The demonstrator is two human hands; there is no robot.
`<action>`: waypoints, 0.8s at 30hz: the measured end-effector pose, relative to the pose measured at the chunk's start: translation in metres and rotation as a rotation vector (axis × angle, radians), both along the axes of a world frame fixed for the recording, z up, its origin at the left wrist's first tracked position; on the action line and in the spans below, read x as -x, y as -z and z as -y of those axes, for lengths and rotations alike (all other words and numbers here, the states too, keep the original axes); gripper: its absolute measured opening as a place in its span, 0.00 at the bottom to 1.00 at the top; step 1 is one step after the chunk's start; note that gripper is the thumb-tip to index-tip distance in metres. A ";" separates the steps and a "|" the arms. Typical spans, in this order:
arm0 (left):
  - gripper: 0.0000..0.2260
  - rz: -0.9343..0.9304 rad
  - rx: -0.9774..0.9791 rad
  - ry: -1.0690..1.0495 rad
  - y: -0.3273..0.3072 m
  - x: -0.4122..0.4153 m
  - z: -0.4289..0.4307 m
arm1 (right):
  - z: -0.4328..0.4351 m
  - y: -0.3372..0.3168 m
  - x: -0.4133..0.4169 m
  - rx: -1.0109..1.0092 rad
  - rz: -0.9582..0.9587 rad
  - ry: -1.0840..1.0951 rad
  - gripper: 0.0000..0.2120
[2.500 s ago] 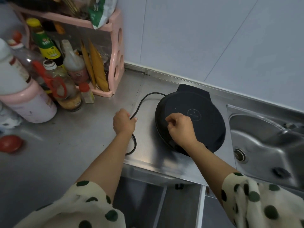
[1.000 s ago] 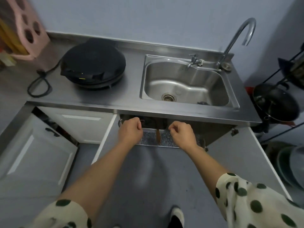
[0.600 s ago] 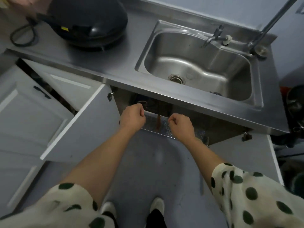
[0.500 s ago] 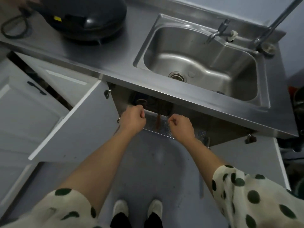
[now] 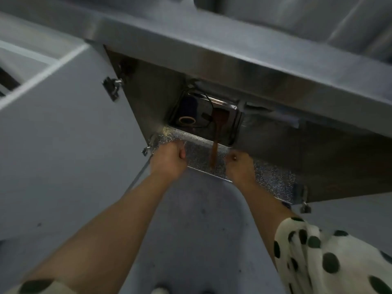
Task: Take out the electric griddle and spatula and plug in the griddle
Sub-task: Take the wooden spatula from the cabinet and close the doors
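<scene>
A brown wooden spatula (image 5: 216, 143) lies in the open cabinet under the sink, its handle pointing out over the speckled cabinet floor (image 5: 197, 153). My left hand (image 5: 168, 160) is a closed fist at the floor's front edge, left of the handle. My right hand (image 5: 238, 166) is also a fist, just right of the handle. Neither hand touches the spatula, and both hold nothing. The electric griddle is out of view.
The steel counter edge (image 5: 233, 66) overhangs the cabinet. The left cabinet door (image 5: 63, 134) stands open beside my left arm. Deep inside sit a metal tray (image 5: 231, 115), a tape roll (image 5: 187, 120) and a black cable (image 5: 209, 102). Grey floor (image 5: 201, 230) lies below.
The view has dropped and closed in on the under-sink cabinet, so the griddle and sink basin have left the frame. Both fists stay at the cabinet's front edge beside the spatula handle.
</scene>
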State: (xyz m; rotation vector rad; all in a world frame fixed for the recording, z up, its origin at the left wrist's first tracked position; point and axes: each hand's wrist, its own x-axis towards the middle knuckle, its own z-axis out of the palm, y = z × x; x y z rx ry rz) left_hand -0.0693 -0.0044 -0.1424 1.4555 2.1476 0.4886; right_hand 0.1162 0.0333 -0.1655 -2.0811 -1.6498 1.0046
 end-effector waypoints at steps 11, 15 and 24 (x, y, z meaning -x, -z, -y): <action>0.15 0.028 -0.056 0.071 0.149 0.000 -0.042 | -0.064 0.164 0.010 0.045 -0.095 0.211 0.12; 0.14 0.018 -0.043 0.069 0.187 0.001 -0.052 | -0.081 0.206 0.011 0.084 -0.044 0.228 0.10; 0.16 0.036 -0.097 0.081 0.238 0.000 -0.083 | -0.113 0.258 0.022 0.190 -0.290 0.363 0.21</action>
